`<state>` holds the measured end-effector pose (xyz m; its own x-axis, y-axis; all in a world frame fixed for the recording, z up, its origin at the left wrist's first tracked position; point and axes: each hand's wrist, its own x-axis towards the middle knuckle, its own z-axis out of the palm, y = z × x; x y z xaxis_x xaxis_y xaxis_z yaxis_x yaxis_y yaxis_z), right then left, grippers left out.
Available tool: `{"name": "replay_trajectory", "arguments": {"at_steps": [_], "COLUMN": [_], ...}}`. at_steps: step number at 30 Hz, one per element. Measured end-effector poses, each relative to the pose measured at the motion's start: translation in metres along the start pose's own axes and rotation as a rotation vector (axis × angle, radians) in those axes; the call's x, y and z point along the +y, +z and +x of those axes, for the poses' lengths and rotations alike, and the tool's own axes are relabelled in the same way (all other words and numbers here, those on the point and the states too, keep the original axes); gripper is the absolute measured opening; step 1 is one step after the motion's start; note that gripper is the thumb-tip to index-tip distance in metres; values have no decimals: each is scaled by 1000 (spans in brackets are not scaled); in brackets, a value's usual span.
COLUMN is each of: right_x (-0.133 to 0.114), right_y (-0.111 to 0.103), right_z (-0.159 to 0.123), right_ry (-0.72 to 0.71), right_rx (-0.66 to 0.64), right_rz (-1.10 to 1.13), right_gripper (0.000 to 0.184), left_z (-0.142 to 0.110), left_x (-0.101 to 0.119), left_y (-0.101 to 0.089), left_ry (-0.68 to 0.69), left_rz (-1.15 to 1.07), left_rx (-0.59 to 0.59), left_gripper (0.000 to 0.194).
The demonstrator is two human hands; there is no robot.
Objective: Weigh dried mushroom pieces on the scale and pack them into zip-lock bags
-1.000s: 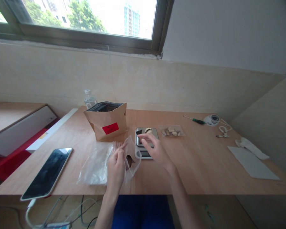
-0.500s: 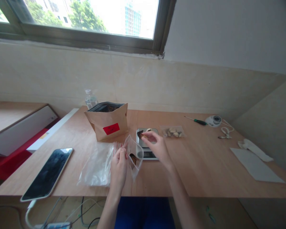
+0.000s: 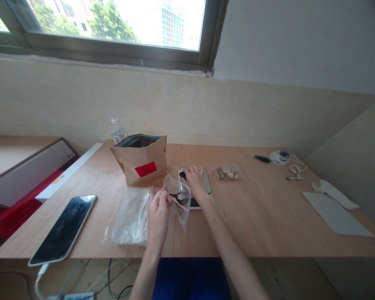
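So the person's left hand (image 3: 158, 218) has its fingers pinched together on the top edge of a clear zip bag (image 3: 178, 201), which hangs open just above the table (image 3: 268, 208), with a dark chunk (image 3: 176, 197) visible inside. The right hand (image 3: 195, 180) sits over a small kitchen scale (image 3: 207, 183), fingers curled down close together right by a dark bit (image 3: 183, 176) on the platform, though you can't really tell if they're clamped on it. Just beside the scale there's a small bag of pale chunks (image 3: 226, 173). Left of the hands stands a brown paper pouch (image 3: 140, 168) with a red label, and a big plastic bag (image 3: 126, 221) lies flat in front of it. Further left is a phone (image 3: 62, 229).
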<state>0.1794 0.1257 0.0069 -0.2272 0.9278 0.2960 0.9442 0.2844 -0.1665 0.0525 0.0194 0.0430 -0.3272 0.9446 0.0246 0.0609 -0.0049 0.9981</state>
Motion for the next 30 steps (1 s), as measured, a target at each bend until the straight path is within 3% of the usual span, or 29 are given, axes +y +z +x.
{"name": "replay_trajectory", "arguments": {"at_steps": [4,8,12,15,17,20,22,26,30], "right_x": [-4,-10,-5,15,31,46,50,46,28], "right_y": [-14,-61,-91,-74,-49,-15,-4,-10,-51], "right_z": [-7,-19,-24,-18,-14,-12,-14,-17,-23], "right_ry": [13,36,-125,-41,43,63,69,102,58], "right_rx": [50,200,83,173,224,142,98,124,230], "right_rz": [81,409,700,731,590,381,347,426,694], "right_gripper": [17,19,29,34,28,32,35,30,31], "left_z": [1,2,0,-1,-2,-3,-4,-4,-3], "left_x": [-1,-4,-5,-5,-6,-7,-8,-8,-7], "left_y": [0,2,5,4,3,2,2,2,5], "left_ry": [-19,-24,-9,-10,-16,-19,-25,-30,-34], "left_rz": [-5,2,-40,-48,-51,-48,-42,-38,-48], "left_rx": [-3,1,4,34,40,44,46,44,34], "left_gripper": [32,34,34,35,35,36,37,36,35]}}
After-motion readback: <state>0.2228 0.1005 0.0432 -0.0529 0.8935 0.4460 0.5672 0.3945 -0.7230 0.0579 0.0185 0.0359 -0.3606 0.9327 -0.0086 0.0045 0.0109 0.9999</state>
